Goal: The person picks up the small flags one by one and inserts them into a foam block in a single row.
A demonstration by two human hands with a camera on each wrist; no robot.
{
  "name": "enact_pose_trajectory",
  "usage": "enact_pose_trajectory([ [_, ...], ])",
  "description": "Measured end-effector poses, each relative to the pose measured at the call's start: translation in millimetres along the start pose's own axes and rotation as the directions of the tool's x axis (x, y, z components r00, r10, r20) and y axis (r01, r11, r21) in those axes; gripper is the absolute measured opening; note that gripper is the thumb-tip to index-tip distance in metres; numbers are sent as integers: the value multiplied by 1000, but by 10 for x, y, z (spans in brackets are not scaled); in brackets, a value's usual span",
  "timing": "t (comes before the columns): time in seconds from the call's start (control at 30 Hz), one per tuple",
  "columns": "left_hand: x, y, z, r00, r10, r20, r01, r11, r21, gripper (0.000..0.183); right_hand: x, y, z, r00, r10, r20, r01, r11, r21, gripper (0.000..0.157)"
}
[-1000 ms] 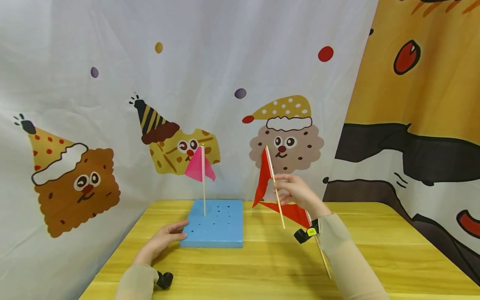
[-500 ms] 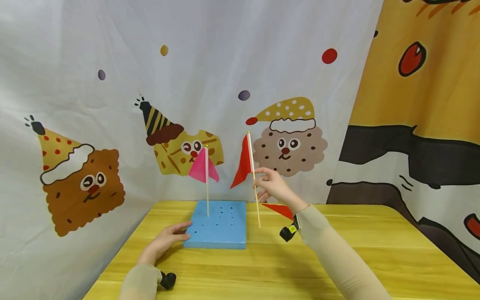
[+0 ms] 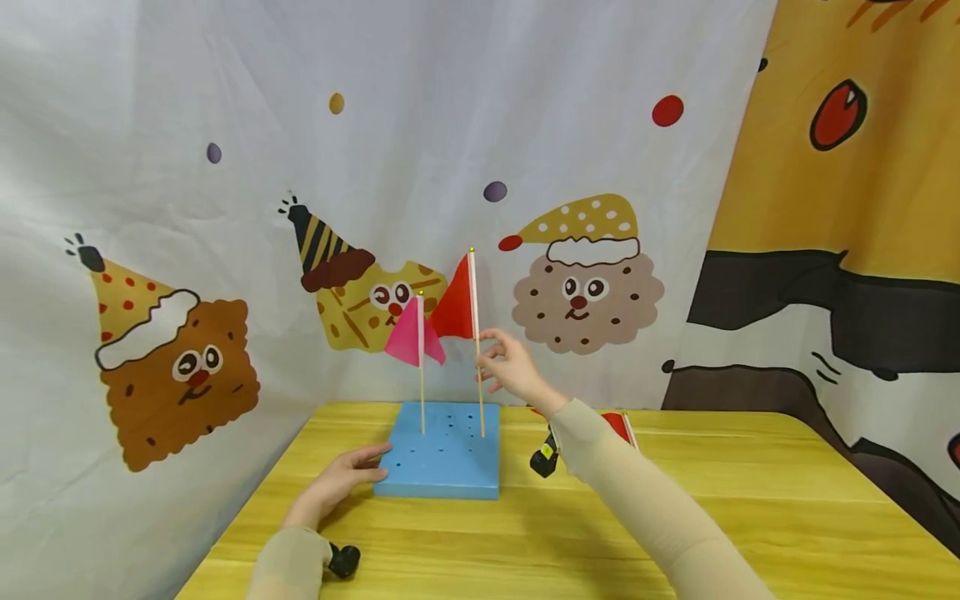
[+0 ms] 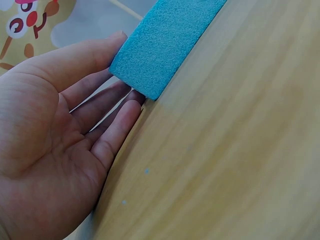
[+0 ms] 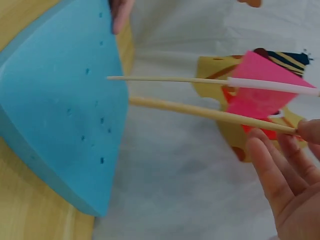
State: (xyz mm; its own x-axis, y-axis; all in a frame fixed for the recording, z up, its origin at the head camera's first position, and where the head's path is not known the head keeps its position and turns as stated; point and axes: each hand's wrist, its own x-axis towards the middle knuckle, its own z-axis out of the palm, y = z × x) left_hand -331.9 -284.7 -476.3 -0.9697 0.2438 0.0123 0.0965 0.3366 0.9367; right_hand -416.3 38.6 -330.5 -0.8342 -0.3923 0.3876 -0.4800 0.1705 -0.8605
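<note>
A blue foam block with several small holes lies on the table. In it stands a pink flag on a thin wooden stick. My right hand pinches the stick of a red flag between thumb and fingertips, holding it nearly upright over the block's right part. Whether that stick's lower tip touches the foam I cannot tell. In the right wrist view, its stick runs beside the pink flag's. My left hand rests at the block's left side, fingers extended, fingertips touching its corner in the left wrist view.
A second red flag lies on the wooden table, partly hidden behind my right forearm. Behind the table hangs a white curtain printed with cartoon biscuits. Black wrist cameras sit on both sleeves.
My right hand has carried the red flag leftward from beside the block to over it, and the flag is now more upright. My left hand stays at the block; the view has shifted slightly.
</note>
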Motion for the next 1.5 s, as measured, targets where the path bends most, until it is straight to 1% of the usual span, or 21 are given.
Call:
enact_pose_trajectory([
  [0.1, 1, -2, 3, 1000, -3, -2, 3, 1000, 6, 59, 39, 60, 90, 1000, -15, -21, 14, 998, -61, 34],
  [0.2, 5, -8, 3, 1000, -6, -1, 6, 1000, 7, 60, 79, 114, 165, 999, -20, -30, 18, 997, -82, 34],
  [0.4, 0, -43, -4, 1000, 9, 0, -9, 1000, 21, 60, 140, 189, 297, 999, -24, -40, 22, 998, -52, 35],
  [0.47, -7, -51, -7, 1000, 20, -2, -20, 999, 36, 59, 158, 217, 341, 999, -17, -43, 15, 998, -56, 35],
  [0.63, -22, -41, -11, 999, 43, -8, -43, 998, 36, 59, 200, 279, 440, 999, -19, -47, 16, 998, -67, 33],
  [0.8, -42, -40, -4, 999, 46, -5, -46, 998, 36, 58, 208, 346, 531, 999, -12, -53, 9, 998, -62, 34],
  [0.93, -37, -46, -2, 999, 39, -7, -39, 999, 34, 58, 201, 393, 587, 998, 9, -65, -12, 999, -48, 35],
  [1.17, -20, -43, 16, 1000, 31, -5, -31, 999, 16, 58, 211, 504, 668, 997, -8, -71, 4, 998, -57, 32],
  [1.33, -30, -38, 26, 1000, 16, -4, -16, 1000, 9, 57, 211, 568, 706, 998, -2, -68, -3, 998, -70, 32],
  [1.5, -19, -28, 8, 999, 34, -1, -34, 999, 16, 58, 228, 560, 708, 997, -6, -74, 2, 999, -52, 31],
])
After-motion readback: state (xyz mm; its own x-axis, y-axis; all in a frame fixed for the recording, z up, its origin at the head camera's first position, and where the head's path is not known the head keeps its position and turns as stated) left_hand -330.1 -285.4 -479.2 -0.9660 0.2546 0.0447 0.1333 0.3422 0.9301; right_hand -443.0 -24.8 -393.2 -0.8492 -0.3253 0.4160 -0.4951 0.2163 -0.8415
